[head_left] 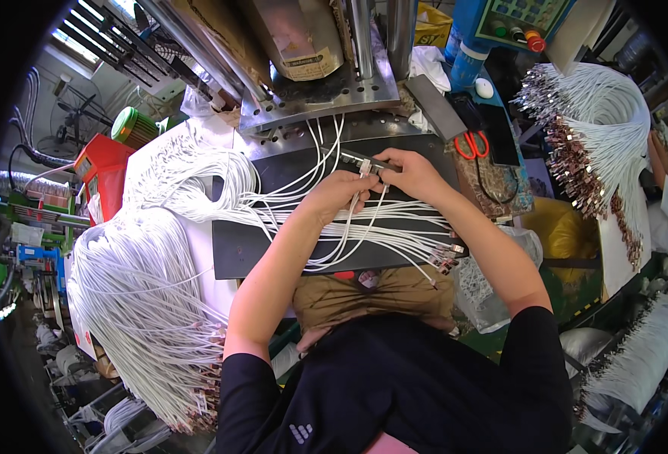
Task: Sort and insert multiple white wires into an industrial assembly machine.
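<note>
My left hand [339, 189] pinches the end of a white cable [362, 171] over a dark work plate [243, 253]. Beside it, my right hand [409, 172] grips a white cable too and holds its plug at a small metal fixture [364, 160] near the plate's far edge. Several white cables [394, 227] with metal plugs [447, 256] fan out across the plate under both hands. Both forearms come up from the lower edge.
A big bundle of white cables [133, 303] hangs at the left; another bundle [599, 113] with metal ends hangs at the right. A metal press machine [319, 83] stands behind the plate. Red-handled scissors [471, 144] and a control box with buttons [519, 23] sit at the back right.
</note>
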Motion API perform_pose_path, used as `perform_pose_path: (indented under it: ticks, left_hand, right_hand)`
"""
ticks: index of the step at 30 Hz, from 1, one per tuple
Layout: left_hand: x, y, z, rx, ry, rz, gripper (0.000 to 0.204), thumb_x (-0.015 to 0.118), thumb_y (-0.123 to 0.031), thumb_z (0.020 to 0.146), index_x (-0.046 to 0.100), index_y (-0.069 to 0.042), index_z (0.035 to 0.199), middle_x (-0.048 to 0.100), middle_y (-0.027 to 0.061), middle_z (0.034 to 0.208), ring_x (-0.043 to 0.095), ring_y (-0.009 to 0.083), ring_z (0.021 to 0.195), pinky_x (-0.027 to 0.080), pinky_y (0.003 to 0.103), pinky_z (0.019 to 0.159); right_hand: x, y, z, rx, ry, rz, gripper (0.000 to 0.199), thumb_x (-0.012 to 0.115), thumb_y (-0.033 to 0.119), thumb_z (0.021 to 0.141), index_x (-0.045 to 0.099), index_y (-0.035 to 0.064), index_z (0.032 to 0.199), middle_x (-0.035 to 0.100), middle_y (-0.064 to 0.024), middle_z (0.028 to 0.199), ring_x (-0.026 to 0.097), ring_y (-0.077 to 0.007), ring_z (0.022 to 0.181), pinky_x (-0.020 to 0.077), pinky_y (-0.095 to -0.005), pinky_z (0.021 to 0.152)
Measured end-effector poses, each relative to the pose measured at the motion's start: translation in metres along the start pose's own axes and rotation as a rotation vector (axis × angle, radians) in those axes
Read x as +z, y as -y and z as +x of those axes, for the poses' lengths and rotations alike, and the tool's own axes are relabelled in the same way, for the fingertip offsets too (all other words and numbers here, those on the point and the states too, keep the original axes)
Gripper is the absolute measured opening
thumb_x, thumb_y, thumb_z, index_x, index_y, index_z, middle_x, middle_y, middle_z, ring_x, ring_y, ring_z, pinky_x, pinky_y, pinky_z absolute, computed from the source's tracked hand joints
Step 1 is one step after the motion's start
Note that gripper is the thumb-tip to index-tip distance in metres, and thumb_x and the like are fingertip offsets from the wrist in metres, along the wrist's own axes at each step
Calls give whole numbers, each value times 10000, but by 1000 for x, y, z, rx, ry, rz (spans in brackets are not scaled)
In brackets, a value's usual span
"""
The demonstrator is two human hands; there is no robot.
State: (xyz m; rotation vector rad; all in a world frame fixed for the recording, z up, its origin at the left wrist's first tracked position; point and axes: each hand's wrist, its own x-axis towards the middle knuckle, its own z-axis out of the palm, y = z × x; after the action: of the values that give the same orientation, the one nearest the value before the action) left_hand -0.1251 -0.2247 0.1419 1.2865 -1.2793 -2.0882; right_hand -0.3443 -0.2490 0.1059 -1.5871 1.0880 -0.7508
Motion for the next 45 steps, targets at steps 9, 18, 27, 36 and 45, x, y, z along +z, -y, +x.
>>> perform_pose_path:
  ticks: [9, 18, 27, 36, 45]
  left_hand:
    - [-9, 12, -1, 70, -223, -80, 292, 643, -274, 989, 734, -4, 1057, 559, -36, 684, 505, 66, 544, 359, 211, 498]
    - [-9, 8, 0, 20, -94, 4, 287, 600, -263, 1012, 725, -13, 1080, 586, -16, 717, 528, 92, 571, 438, 241, 538]
    - [1, 4, 1, -13, -120, -50, 354, 560, -306, 1037, 709, 13, 1080, 618, 11, 742, 596, 110, 636, 475, 248, 613]
    - [-14, 5, -8, 54, -280, 189, 354, 629, -328, 995, 733, 10, 1012, 666, 30, 783, 651, 116, 683, 493, 239, 613]
    - [-16, 8, -5, 73, -232, 184, 368, 637, -346, 991, 740, 7, 980, 670, 36, 771, 641, 130, 638, 496, 248, 611]
  right_hand:
    - [-20, 12, -8, 53, -59, -29, 483, 819, 332, 816, 695, -8, 1136, 736, -100, 907, 669, -150, 801, 501, -296, 732]
    - [-22, 10, -11, 87, 35, 52, 488, 836, 321, 801, 693, 2, 1142, 731, -83, 902, 648, -123, 793, 490, -288, 724]
    - [-16, 20, -19, 21, 28, -46, 502, 835, 314, 797, 684, -3, 1156, 723, -73, 882, 632, -118, 763, 479, -286, 710]
    - [-26, 19, -15, 99, 10, -101, 479, 841, 315, 791, 698, 15, 1136, 716, -66, 867, 627, -111, 763, 473, -280, 707]
    - [-23, 28, -23, 52, 77, -77, 390, 833, 282, 798, 713, 34, 1074, 711, -58, 846, 631, -133, 732, 474, -293, 690]
